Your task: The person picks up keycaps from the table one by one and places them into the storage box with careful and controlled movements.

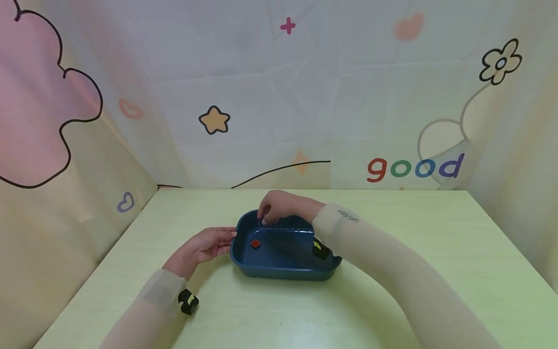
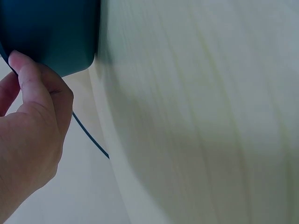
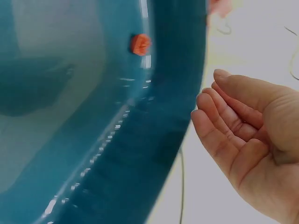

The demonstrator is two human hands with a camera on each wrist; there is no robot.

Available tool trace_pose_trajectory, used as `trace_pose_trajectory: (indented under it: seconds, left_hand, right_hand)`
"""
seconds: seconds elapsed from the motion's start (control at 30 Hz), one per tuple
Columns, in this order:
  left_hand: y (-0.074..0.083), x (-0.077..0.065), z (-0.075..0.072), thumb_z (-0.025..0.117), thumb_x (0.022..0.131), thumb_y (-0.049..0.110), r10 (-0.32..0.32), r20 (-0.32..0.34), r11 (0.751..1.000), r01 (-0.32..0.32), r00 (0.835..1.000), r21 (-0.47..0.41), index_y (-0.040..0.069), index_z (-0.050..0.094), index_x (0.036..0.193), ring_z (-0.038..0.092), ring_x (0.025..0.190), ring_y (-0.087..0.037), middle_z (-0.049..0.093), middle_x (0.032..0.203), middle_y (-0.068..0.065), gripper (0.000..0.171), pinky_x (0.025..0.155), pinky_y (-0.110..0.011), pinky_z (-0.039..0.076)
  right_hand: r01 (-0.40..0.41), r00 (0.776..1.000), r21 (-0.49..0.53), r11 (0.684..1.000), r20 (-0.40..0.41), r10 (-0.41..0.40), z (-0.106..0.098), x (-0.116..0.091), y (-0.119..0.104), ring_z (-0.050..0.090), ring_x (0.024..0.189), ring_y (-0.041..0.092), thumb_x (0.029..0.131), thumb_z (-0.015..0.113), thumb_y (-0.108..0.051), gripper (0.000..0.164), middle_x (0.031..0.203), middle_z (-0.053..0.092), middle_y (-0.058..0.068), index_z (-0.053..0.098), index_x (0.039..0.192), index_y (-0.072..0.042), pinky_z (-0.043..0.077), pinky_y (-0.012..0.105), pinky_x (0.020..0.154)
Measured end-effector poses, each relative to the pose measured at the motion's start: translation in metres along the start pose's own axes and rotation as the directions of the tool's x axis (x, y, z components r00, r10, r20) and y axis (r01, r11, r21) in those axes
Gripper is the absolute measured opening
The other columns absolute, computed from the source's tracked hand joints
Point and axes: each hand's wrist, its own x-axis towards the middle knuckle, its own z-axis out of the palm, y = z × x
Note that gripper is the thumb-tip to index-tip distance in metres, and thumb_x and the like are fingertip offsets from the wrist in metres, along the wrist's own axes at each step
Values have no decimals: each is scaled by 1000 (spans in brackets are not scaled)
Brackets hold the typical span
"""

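Note:
A dark blue basin (image 1: 283,274) rests on the table. Inside it, near the left end, lies a small orange-red piece (image 1: 255,243), which looks faceted in the right wrist view (image 3: 140,44); its kind is unclear. My left hand (image 1: 213,244) holds the basin's left end at the rim, and the left wrist view shows fingertips against the outer wall. Over the far left rim hangs my right hand (image 1: 279,206), fingers loosely bent. The right wrist view shows that hand (image 3: 247,130) beside the rim with nothing visible between its fingers.
The pale wood-grain table (image 1: 392,310) extends around the basin. A patterned curtain (image 1: 261,97) closes off the back and sides. Each wrist carries a small black device, one at the left wrist (image 1: 188,301) and one at the right wrist (image 1: 321,249).

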Motion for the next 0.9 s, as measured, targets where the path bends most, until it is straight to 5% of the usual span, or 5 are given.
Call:
trace_pose_trajectory:
  seconds: [0.6,0.9]
  left_hand:
    - [-1,0,0,48,108,8,18,11,1000,-18,1000,19,-13,29,154,71,79,-2,74,89,8,55,76,-15,61]
    - [-2,0,-1,48,107,8,20,12,1000,-20,1000,17,-13,29,154,70,78,-1,74,88,8,55,75,-15,61]
  right_hand:
    - [125,971,34,992,-211,-115,-40,-58,-1,72,106,25,97,69,-15,24,112,77,14,74,116,-1,59,35,96]
    - [146,963,10,989,-232,-140,-46,-84,5,73,105,26,98,68,-15,25,111,77,14,73,117,-1,60,39,96]
